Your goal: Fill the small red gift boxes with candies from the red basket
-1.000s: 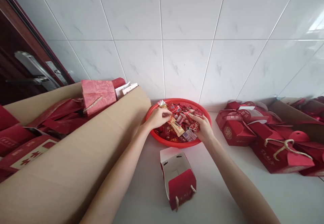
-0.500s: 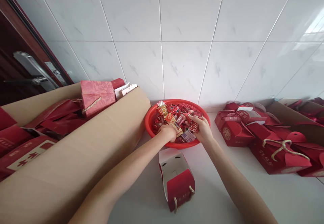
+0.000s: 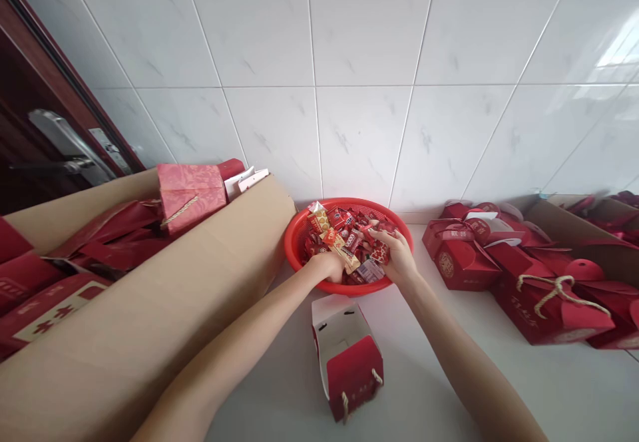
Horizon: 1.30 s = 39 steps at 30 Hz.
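Wrapped candies (image 3: 351, 239) in red, gold and purple fill a red plastic basket (image 3: 362, 289) by the wall. My left hand (image 3: 329, 266) reaches down among the candies at the basket's left side; its fingers are buried and hidden. On the right side, my right hand (image 3: 396, 249) is closed round some red wrapped candies (image 3: 380, 251), one with a spotted pattern. In front of the basket stands a red gift box (image 3: 355, 372) with its top open, a white inside and rope handles.
At left, a long cardboard carton (image 3: 210, 255) holds red gift boxes and a pink patterned box (image 3: 192, 196). Closed red gift boxes (image 3: 549, 302) stand at right, beside another carton (image 3: 552, 216). A tiled wall (image 3: 359, 142) rises behind; a door handle (image 3: 74, 149) shows at far left.
Both hands stay at the basket with only slight shifts. The view has moved a little. The open gift box stays where it was.
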Each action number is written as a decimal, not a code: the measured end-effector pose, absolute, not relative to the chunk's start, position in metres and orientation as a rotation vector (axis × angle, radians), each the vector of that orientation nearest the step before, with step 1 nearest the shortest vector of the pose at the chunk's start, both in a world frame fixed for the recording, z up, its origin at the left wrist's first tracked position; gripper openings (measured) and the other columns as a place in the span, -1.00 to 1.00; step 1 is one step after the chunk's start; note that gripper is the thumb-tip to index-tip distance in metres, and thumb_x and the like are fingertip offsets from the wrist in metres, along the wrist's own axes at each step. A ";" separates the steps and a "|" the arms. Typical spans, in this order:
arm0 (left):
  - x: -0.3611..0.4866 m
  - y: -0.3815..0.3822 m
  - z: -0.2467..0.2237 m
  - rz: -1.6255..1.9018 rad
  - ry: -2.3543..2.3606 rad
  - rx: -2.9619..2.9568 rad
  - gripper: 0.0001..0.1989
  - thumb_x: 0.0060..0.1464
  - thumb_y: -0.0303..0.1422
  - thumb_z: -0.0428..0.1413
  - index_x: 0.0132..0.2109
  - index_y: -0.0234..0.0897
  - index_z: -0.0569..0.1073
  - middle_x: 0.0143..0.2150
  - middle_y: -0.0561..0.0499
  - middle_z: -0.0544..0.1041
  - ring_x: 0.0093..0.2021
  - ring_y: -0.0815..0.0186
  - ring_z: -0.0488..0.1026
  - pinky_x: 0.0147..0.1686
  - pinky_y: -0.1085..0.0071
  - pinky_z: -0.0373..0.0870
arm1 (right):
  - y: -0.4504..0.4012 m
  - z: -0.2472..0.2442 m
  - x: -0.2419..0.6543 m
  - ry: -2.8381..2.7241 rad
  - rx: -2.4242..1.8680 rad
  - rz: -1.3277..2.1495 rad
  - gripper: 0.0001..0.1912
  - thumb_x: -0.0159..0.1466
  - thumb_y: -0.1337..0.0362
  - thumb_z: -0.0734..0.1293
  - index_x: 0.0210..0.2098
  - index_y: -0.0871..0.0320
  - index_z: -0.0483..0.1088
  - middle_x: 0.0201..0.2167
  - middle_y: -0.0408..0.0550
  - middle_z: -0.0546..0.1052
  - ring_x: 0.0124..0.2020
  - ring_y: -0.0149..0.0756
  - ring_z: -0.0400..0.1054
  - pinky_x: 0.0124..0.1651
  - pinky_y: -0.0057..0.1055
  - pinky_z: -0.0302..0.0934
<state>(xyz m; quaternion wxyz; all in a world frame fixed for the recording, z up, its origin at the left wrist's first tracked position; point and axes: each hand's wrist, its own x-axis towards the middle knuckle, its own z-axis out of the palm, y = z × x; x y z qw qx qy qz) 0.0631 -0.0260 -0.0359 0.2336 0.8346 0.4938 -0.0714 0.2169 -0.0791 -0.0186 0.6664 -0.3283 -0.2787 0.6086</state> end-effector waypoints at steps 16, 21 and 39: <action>0.020 -0.032 0.001 0.741 0.907 1.320 -0.74 -0.04 -0.38 0.34 -0.15 -0.34 0.63 -0.19 -0.12 0.68 -0.24 0.22 0.64 -0.01 0.22 0.55 | -0.081 -0.015 0.216 -0.635 -0.771 1.345 -0.65 -0.18 0.31 0.60 -0.38 0.12 0.53 -0.38 -0.07 0.66 -0.23 -0.07 0.57 -0.27 -0.30 0.45; 0.018 -0.034 0.002 0.796 0.894 1.332 -0.76 0.05 -0.39 0.26 -0.10 -0.33 0.63 -0.08 -0.16 0.66 -0.13 0.16 0.64 0.12 0.11 0.49 | -0.082 -0.014 0.216 -0.639 -0.768 1.354 -0.62 -0.18 0.30 0.61 -0.36 0.12 0.52 -0.37 -0.05 0.67 -0.20 -0.03 0.57 -0.25 -0.28 0.46; 0.008 -0.017 0.005 0.001 1.736 2.182 -0.72 -0.21 -0.59 0.16 -0.35 -0.20 0.66 -0.16 -0.11 0.67 -0.08 0.02 0.58 -0.03 0.27 0.44 | -0.082 -0.017 0.216 -0.626 -0.816 1.333 -0.64 -0.18 0.32 0.60 -0.35 0.12 0.55 -0.40 -0.09 0.66 -0.29 -0.13 0.56 -0.25 -0.29 0.45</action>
